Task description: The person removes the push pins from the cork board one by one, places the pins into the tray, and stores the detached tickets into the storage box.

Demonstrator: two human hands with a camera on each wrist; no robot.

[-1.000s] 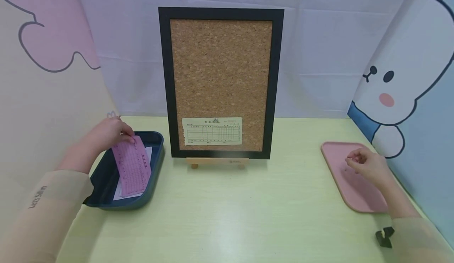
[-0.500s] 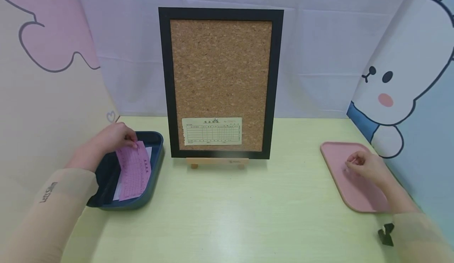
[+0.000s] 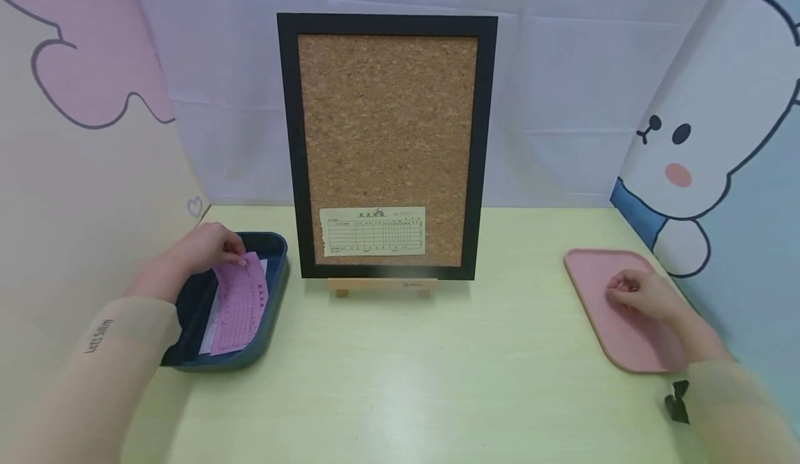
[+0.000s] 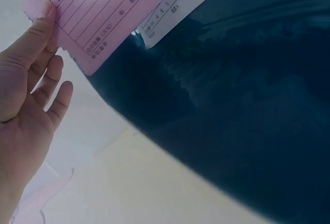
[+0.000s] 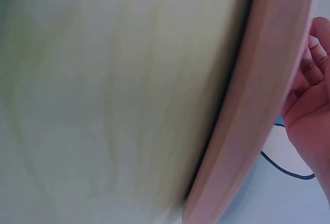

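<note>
My left hand [image 3: 209, 247] pinches the top edge of a pink printed form [image 3: 240, 304] between thumb and fingers, over a dark blue bin [image 3: 275, 290]. In the left wrist view the thumb [image 4: 38, 26] lies on the form's face near one corner. A white printed form [image 4: 167, 10] lies under the pink one. On the other side, my right hand [image 3: 646, 297] is low over a pink tray [image 3: 631, 349], fingers bent and fingertips close together near its surface. I cannot tell if a small thing is between them; the tray's rim hides the fingertips in the right wrist view.
A black-framed cork board [image 3: 390, 123] stands upright on a small wooden stand [image 3: 382, 284] at the back middle. A pale printed slip [image 3: 373, 233] is fixed low on it by a small clear pin [image 3: 378, 211]. The light table [image 3: 400, 374] lies between bin and tray.
My left hand has moved right and slightly toward me, lowering the pink form deeper into the bin. The right hand has sunk a little toward the tray; small bits seen by its fingertips are now hidden.
</note>
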